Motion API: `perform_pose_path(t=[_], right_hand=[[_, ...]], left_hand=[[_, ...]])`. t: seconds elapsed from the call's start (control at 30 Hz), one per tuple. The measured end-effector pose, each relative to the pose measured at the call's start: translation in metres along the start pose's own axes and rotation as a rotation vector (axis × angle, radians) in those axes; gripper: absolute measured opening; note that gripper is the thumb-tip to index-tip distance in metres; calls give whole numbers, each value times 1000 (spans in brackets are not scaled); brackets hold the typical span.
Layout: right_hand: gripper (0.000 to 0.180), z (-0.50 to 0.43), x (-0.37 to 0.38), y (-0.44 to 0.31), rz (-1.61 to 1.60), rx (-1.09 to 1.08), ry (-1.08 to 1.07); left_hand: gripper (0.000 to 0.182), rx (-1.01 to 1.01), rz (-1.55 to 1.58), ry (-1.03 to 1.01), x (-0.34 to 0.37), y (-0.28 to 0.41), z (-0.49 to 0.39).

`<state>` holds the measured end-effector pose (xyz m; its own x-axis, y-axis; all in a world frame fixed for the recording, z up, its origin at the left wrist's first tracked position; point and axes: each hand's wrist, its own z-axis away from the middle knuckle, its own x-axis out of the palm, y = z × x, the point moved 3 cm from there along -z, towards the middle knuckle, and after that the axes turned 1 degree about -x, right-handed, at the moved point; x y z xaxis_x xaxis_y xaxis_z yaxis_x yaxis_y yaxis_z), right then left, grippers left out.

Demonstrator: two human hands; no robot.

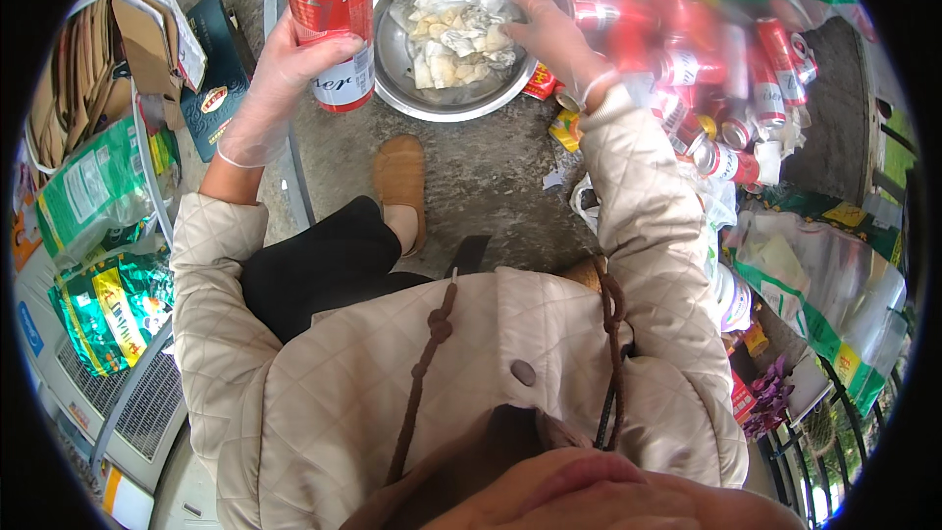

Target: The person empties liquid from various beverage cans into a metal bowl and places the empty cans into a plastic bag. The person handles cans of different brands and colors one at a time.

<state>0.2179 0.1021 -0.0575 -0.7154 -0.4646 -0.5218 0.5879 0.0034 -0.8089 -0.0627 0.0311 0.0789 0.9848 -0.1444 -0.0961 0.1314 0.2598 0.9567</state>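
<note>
My left hand (298, 59), in a clear disposable glove, holds a red and white beer can (340, 81) upright, its tab raised at the top. To the right of the can, a round metal basin (454, 118) stands on the ground with crumpled, whitish and yellowish wads (460, 37) and clear plastic film inside. My right hand (548, 29), also gloved, reaches over the basin's right rim, fingers spread near the wads. Whether its fingertips touch them is not clear. Nothing shows in its grasp. Beyond it lies a heap of red and white cans (688, 68), partly blurred.
Flattened cardboard (81, 81) and a dark green box (213, 81) are at the left, above green plastic packaging (96, 184). At the right lie clear plastic packaging with green bands (817, 287) and purple flowers (769, 397). My slippered foot (399, 184) is below the basin.
</note>
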Motion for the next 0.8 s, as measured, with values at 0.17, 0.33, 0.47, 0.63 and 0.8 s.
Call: perform_pose_path(t=[0.17,0.33,0.47,0.63,0.8], right_hand=[[44,-23,61,3,230,12,-246],[32,-17,108,15,474,-207,-357],[34,-21,82,-2,444,-102,-495],[34,7,22,-45,95,56,-233],[20,49,-21,-90,-519,9,67]], left_hand=[[50,-28,21,-26,-5,-4,-6],[59,-66,35,-56,-13,-22,-11],[88,42,3,-180,-3,-35,-19],[92,166,-73,-168,5,-35,-18],[90,389,-162,-210,23,-29,-16]])
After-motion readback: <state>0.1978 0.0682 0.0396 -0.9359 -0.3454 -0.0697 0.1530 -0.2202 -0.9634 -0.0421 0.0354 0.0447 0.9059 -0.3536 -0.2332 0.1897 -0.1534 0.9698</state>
